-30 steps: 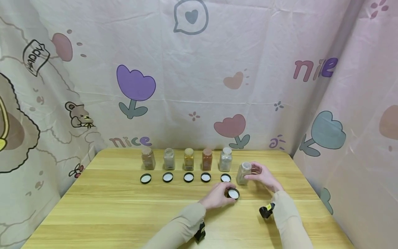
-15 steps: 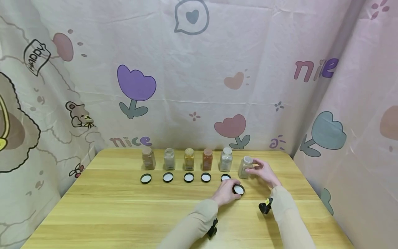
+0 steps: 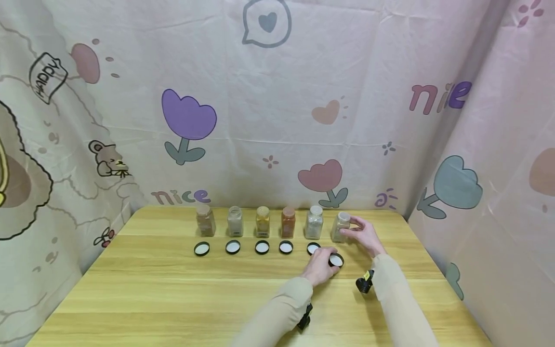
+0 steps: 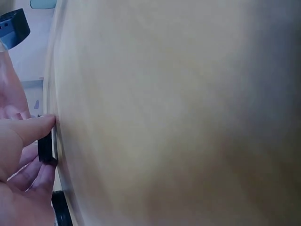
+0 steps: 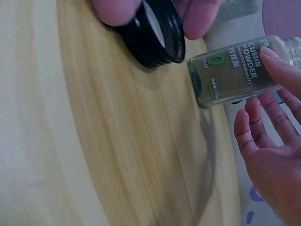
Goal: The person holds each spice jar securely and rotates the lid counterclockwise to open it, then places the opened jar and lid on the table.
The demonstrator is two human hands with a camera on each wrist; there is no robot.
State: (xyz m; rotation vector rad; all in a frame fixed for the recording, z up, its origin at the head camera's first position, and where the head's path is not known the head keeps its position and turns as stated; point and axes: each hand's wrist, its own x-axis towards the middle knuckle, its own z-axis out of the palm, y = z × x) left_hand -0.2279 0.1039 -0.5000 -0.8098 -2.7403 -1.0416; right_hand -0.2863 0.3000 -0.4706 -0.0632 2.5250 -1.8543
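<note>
My right hand (image 3: 366, 237) holds a glass jar of cumin powder (image 5: 230, 70) between thumb and fingers, its label facing the right wrist camera. The jar has no lid on and stands upright at the right end of a row of spice jars. To its front left, my left hand (image 3: 320, 266) pinches a black screw lid (image 3: 336, 260) by its rim, white inside facing up, low over the table. In the left wrist view the lid (image 4: 45, 148) shows edge-on between thumb and fingers. Beside the left fingers lies another black lid (image 3: 313, 248), partly covered by them.
Several uncapped spice jars line the back of the wooden table (image 3: 173, 299), among them a yellow one (image 3: 262, 222) and a red one (image 3: 288, 223). Black lids, such as the leftmost lid (image 3: 201, 248), lie in front of them. A printed curtain (image 3: 260, 96) hangs behind.
My right hand has moved the cumin jar back, level with the row. My left hand has carried its lid right and slightly back. The other jars and lids have stayed put.
</note>
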